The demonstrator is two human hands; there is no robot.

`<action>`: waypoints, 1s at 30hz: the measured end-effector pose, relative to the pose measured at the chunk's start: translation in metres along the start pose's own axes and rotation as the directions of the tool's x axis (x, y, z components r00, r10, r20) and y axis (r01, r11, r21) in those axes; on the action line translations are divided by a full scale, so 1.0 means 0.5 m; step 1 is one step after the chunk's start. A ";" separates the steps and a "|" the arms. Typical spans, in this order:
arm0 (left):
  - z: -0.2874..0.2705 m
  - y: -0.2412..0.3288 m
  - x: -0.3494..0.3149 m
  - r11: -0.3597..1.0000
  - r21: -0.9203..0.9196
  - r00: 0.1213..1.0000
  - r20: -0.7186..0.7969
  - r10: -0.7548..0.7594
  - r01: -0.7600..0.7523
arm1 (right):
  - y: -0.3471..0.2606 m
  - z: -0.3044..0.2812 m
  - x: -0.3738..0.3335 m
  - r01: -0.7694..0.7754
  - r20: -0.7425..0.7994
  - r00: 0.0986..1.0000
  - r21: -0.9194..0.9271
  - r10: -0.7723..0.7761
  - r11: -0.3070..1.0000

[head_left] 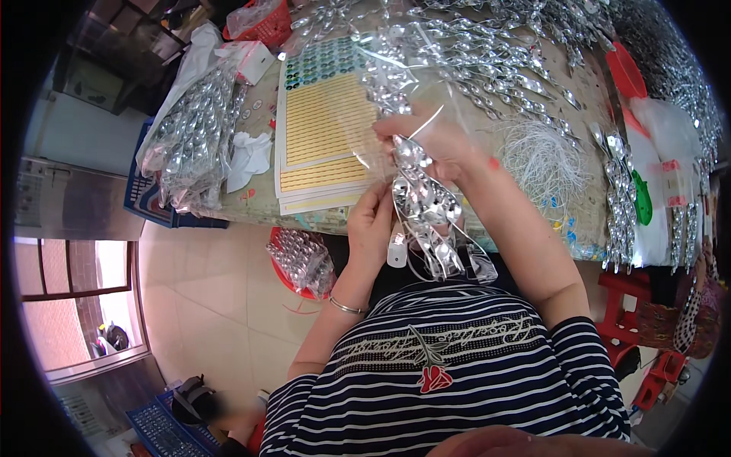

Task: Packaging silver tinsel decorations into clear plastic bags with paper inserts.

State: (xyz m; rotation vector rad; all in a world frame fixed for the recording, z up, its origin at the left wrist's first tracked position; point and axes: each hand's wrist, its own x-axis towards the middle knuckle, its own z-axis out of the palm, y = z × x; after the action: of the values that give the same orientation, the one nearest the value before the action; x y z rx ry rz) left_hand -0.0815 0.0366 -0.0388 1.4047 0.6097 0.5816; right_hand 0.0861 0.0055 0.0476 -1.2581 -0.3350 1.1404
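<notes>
We clasp silver twists (432,204), partly inside a clear bag (430,82), in our closed left hand (371,222) and right hand (430,143).

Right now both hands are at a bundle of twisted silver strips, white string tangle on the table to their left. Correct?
Not left: the white string tangle is on the table to their right, per the head view. Left hand and right hand are at the bundle.
</notes>
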 end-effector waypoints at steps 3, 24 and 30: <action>-0.025 -0.020 -0.011 0.980 0.197 0.999 0.015 0.034 -0.036 | 0.051 -0.022 0.065 -0.004 0.144 0.989 -0.115 0.021 0.993; -0.024 -0.032 0.003 0.998 0.016 0.998 -0.008 -0.059 0.059 | 0.083 0.044 0.287 0.063 0.019 0.933 -0.992 -0.359 0.113; -0.042 -0.045 0.002 0.989 -0.074 0.992 -0.021 -0.127 0.125 | 0.118 0.066 0.210 0.179 0.177 0.837 -0.983 -0.518 -0.047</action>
State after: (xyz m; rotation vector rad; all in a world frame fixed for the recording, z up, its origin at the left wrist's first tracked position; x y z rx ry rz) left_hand -0.0951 0.0505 -0.0627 1.2825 0.6864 0.5166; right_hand 0.0800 0.1027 -0.0304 -2.3295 -1.3889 0.0145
